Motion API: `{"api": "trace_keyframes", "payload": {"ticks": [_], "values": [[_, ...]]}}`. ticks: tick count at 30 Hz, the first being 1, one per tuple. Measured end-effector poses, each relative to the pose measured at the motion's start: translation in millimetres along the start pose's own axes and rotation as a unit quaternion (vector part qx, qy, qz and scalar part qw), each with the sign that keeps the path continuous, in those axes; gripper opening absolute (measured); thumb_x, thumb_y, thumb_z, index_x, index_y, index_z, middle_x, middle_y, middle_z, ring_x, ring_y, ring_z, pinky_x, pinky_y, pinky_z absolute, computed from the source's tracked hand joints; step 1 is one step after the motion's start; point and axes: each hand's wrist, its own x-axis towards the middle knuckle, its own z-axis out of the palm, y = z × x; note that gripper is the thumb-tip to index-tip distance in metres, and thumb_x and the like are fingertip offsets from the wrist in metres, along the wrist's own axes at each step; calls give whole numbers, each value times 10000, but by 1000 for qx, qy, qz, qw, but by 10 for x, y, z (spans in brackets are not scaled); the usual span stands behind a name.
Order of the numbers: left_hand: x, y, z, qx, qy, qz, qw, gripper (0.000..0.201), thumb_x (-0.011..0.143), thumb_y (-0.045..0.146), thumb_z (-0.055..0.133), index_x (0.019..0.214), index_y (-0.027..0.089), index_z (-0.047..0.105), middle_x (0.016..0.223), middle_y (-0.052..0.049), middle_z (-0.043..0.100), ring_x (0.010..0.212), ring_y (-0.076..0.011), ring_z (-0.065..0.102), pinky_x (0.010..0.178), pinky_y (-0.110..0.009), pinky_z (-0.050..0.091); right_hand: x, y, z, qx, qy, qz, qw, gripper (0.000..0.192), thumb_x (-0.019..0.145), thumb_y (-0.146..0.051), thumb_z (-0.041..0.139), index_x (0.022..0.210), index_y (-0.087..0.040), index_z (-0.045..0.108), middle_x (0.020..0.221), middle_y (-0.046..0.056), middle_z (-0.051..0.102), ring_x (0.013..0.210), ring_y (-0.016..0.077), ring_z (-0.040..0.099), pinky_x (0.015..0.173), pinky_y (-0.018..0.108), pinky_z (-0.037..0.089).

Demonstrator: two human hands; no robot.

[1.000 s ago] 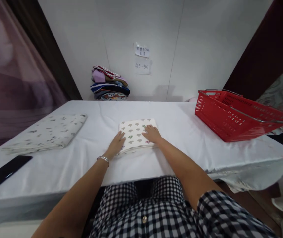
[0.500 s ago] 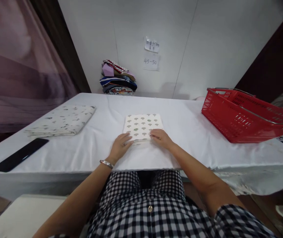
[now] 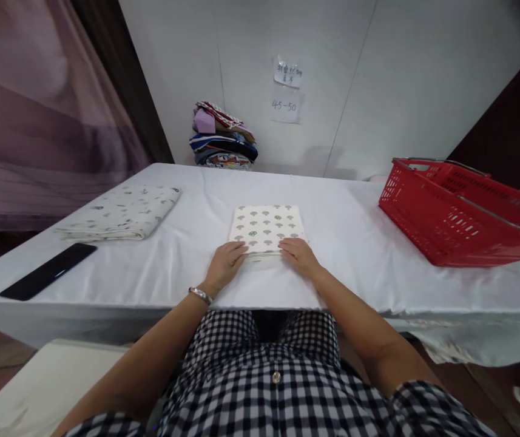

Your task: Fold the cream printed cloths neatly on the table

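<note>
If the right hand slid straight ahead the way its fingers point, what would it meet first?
The right hand already rests on the near edge of the folded printed cloth, fingers pointing up-left across it. It would ride over that cloth first; beyond lies bare white tablecloth, then probably the stack of folded fabrics.

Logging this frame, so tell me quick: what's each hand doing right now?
Left hand: open, fingers resting on the near edge of the folded printed cloth.
Right hand: open, resting on the same edge, no grip.
</note>
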Motion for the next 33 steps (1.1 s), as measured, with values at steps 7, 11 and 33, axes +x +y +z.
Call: {"api": "trace_keyframes", "payload": {"ticks": [7, 11, 33], "values": [[35, 36, -3, -6, -16, -9, 1000, 261, 907, 322, 457, 998, 228, 682, 1081, -48, 688, 1051, -204, 594, 945, -422, 468, -14, -24, 24, -14, 20, -5, 1000, 259, 948, -284, 447, 1057, -220, 672, 1074, 64, 692, 1045, 196, 609, 902, 392, 470], [43, 48, -8, -4, -23, -10, 1000, 271, 911, 319, 443, 982, 222, 686, 1070, -48, 690, 1039, -206, 595, 936, -415, 473, -27, -21, 29, -24, 12, -11, 1000, 253, 946, -280, 451, 1059, -224, 670, 1084, 66, 687, 1054, 199, 604, 891, 392, 472], [81, 81, -2, 6, -48, -46, 998, 301, 907, 372, 418, 972, 241, 681, 1059, -34, 694, 1037, -217, 585, 927, -407, 451, -20, -62, 3, -44, -33, -2, 998, 271, 946, -285, 444, 1134, -226, 631, 1139, 78, 661, 1108, 211, 572, 938, 412, 437]]}}
